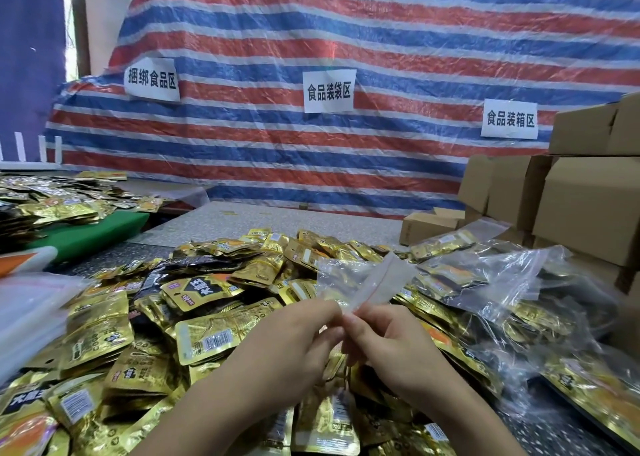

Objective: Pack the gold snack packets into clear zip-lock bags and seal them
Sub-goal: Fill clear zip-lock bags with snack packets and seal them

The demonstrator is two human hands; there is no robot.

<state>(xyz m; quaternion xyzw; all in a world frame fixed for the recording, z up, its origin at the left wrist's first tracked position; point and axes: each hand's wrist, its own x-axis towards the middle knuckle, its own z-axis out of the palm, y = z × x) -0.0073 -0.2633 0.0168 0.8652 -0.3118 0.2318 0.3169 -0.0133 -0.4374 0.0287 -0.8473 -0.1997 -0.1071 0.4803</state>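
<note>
Head view. Both hands meet above a heap of gold snack packets (194,320) that covers the near part of the speckled table (294,218). The left hand (294,344) and the right hand (391,344) each pinch the near corner of an empty clear zip-lock bag (363,282) between thumb and fingertips; the fingertips of the two hands lie just beside each other. The bag rises from the pinch up and to the right, its white zip strip with a thin red line running along its length; whether the strip is pressed closed cannot be told. To the right of the hands lie filled zip-lock bags (485,282), gold packets showing through the wrinkled plastic. At the left edge sits a stack of unused clear bags (31,303), blurred. Farther left, a second heap of packets (59,199) rests on a green surface (93,234). Brown cardboard boxes (568,196) are stacked at the right. A red, white and blue striped tarpaulin (346,40) hangs behind the table and carries three white paper signs (329,91) with Chinese characters.
</note>
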